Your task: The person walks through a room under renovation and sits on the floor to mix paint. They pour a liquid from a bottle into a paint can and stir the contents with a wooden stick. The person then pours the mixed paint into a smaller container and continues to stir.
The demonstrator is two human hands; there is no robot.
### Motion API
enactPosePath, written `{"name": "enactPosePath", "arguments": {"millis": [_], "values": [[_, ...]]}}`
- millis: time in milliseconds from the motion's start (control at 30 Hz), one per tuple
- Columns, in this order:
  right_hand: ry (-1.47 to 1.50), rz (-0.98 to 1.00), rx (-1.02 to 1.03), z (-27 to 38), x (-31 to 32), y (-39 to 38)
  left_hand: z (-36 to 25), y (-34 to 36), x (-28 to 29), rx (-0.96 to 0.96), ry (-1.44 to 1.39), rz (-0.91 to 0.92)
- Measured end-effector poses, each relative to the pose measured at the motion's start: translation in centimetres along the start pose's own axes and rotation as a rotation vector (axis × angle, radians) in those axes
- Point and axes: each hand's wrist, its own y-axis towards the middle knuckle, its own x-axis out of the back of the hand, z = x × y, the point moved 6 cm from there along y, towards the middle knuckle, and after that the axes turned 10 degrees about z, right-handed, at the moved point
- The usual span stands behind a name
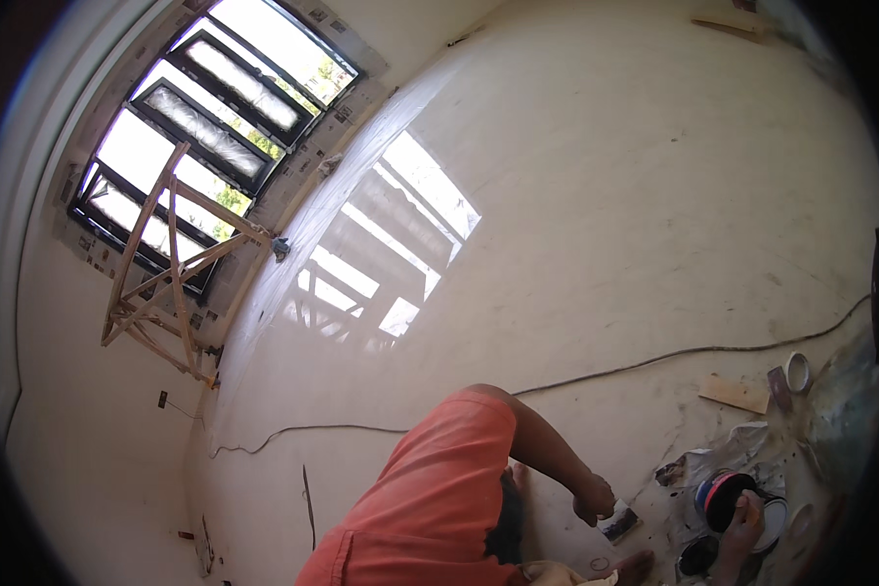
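My left arm comes out of red cloth (430, 469) and bends down to the floor at the lower right. In my left hand (594, 498) is a scraper (621, 524) with a wide flat blade, held low over the pale floor. Farther right, my right hand (744, 523) grips a round, black-faced container (728, 498) with a red and blue edge; its contents cannot be made out. Beside that hand lies a white round lid or tub (774, 523), partly covered. A dark round piece (697, 556) sits just left of the right wrist. Bare toes (635, 566) show near the scraper.
A crumpled, stained sheet (723, 454) spreads around the container. Nearby lie a wooden board (734, 395) and a white ring (797, 372). A dark cable (645, 358) crosses the floor. Windows (220, 117) stand at the far left, with a wooden trestle (174, 264) before them.
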Motion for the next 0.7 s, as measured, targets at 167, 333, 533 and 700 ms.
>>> {"name": "enactPosePath", "arguments": {"millis": [167,333,533,700], "values": [[-0.171,0.185,-0.324,-1.5,1.4,-0.2,0.3,0.1,-0.1,-0.008,-0.032,-0.023],[-0.128,-0.092,-0.052,0.2,1.6,0.1,-0.2,-0.4,0.1,0.029,-0.019,0.025],[-0.125,0.187,-0.314,0.7,1.5,-0.3,-0.1,-0.5,0.3,0.033,-0.035,0.008],[-0.233,-0.046,-0.172,0.0,3.1,0.1,-0.3,-0.2,0.6,0.021,-0.027,0.015]]}}
